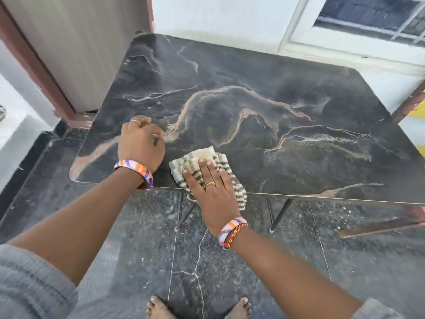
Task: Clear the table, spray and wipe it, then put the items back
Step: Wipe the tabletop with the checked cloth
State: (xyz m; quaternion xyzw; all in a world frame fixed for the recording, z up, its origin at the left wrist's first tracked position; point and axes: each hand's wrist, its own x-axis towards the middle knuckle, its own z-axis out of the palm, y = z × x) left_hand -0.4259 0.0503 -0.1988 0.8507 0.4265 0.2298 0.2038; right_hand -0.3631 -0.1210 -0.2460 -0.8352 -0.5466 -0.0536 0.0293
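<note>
A dark marble-patterned table (264,116) with pink and white veins fills the middle of the view, and nothing but the cloth lies on it. A striped beige-and-black cloth (202,155) is spread at the near edge, partly hanging over it. My right hand (211,183) presses flat on the cloth with straight fingers. My left hand (140,141) rests on the table just left of the cloth, fingers curled under into a loose fist; I see nothing held in it. Both wrists wear orange-and-purple bangles.
A grey door (76,49) with a brown frame stands behind the table's left corner. A white wall and a window (358,21) lie behind it. The dark tiled floor (299,249) and the table's thin black legs (280,212) show below, with my bare feet (197,307) at the bottom.
</note>
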